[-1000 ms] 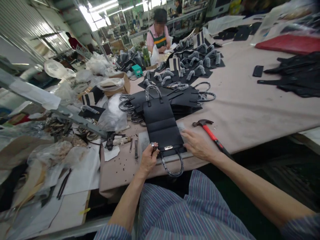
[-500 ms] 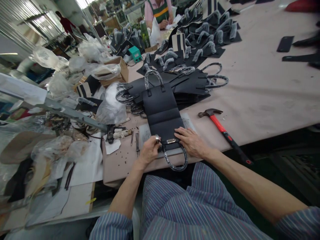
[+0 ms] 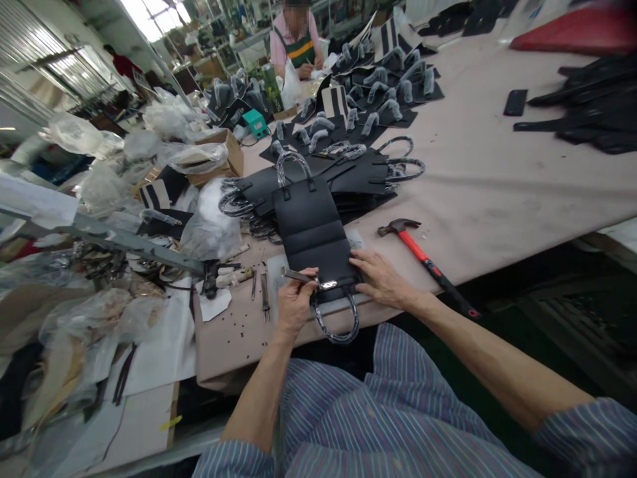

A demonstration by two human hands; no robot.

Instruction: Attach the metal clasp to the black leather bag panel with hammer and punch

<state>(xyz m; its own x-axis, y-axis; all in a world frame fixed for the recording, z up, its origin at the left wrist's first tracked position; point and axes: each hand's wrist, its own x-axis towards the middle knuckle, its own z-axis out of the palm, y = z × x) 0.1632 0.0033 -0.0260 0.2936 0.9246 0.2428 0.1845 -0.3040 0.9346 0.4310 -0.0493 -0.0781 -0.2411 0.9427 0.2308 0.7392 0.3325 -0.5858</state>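
Observation:
A black bag panel lies flat, with plastic-wrapped handles at its far and near ends. My left hand pinches a metal punch-like rod, tilted low, its tip beside the shiny metal plate on the panel's near part. My right hand rests with fingers stretched out on the panel's right edge. The near wrapped handle hangs over the table edge between my hands. Under the panel a pale board shows partly.
A claw hammer with a red and black handle lies to the right. Left of the panel are a forked punch, a thin rod and small dark bits. Stacked bag panels lie behind. A co-worker sits across the table.
The rod in my left hand has tipped over from upright, its far end now pointing left. My right hand has slid slightly off the panel toward its right edge. The camera view has shifted.

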